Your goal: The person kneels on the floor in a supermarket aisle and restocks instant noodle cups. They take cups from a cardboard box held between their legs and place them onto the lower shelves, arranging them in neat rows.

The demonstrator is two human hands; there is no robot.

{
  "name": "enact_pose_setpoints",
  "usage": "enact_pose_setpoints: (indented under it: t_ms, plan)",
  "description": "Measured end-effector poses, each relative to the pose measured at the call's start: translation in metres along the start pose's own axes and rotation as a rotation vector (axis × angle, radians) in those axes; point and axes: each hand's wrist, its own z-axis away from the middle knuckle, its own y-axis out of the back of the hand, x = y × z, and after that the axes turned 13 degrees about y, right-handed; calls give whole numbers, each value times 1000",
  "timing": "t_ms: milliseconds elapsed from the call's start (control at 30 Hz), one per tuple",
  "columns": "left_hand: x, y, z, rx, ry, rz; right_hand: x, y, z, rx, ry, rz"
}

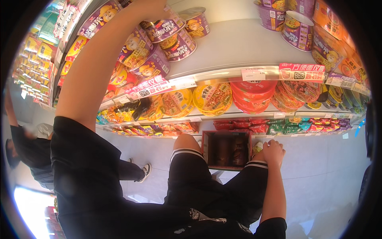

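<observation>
My left hand [150,9] reaches up to the top left of the view, at a stack of purple instant-noodle cups [165,27] on the upper shelf. Its fingers are partly cut off or hidden, so its grip is unclear. My right hand [273,151] rests by my right knee with bent fingers and nothing visible in it. Between my knees stands an open cardboard box [226,165], dark inside, with a few items that are hard to make out. A single purple cup [197,24] stands right of the stack.
More purple cups [297,31] and orange cups [328,18] fill the upper shelf's right end. Price tags line the shelf edge [215,78]. Below are yellow noodle bowls [212,98], red bowls [253,95] and bagged noodles [277,127]. Another person [34,158] is at the left.
</observation>
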Motion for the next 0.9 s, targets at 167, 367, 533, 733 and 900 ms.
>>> enact_pose_setpoints:
  t_ms: [167, 367, 533, 733, 900]
  plan:
    - [-3, -2, 1, 47, 16, 56, 3, -3, 0, 7, -19, 0]
    - [4, 1, 13, -1, 97, 65, 44, -60, -22, 130, -80, 32]
    - [11, 3, 19, -31, 116, 48, 52, -67, -21, 136, -76, 52]
    - [14, 18, 22, -191, 127, -60, 54, -69, -22, 117, -51, 37]
    - [37, 13, 59, 101, 14, -21, 55, -60, -20, 95, -92, -10]
